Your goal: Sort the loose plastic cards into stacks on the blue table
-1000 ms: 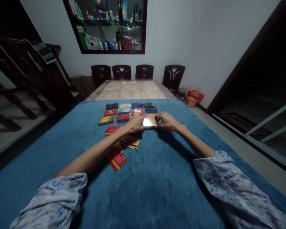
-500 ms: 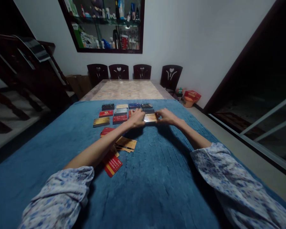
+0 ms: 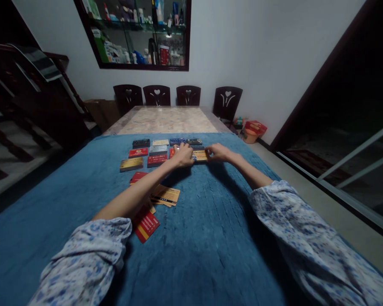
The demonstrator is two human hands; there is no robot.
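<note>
Between my two hands lies a stack of cards (image 3: 200, 156) with a gold-yellow top card, at the right end of the nearest row of stacks. My left hand (image 3: 182, 156) is closed on its left side and hides part of the red stack behind it. My right hand (image 3: 218, 152) pinches its right edge with curled fingers. In the same row are a red stack (image 3: 157, 160) and a gold stack (image 3: 131, 164). Below my left forearm, loose red cards (image 3: 147, 225) and yellow cards (image 3: 167, 195) overlap in a spread, partly hidden by the arm.
More stacks stand in rows behind, among them a black one (image 3: 141, 143), a silver one (image 3: 158, 150) and a blue one (image 3: 178, 141). A blue cloth (image 3: 204, 246) covers the near table. Beyond are the bare marbled tabletop (image 3: 166, 120) and several dark chairs (image 3: 228, 102).
The stack between my hands showed a bright glare and a dark front edge before; now it looks lower and flatter. Both hands stay at its sides. The view has shifted slightly.
</note>
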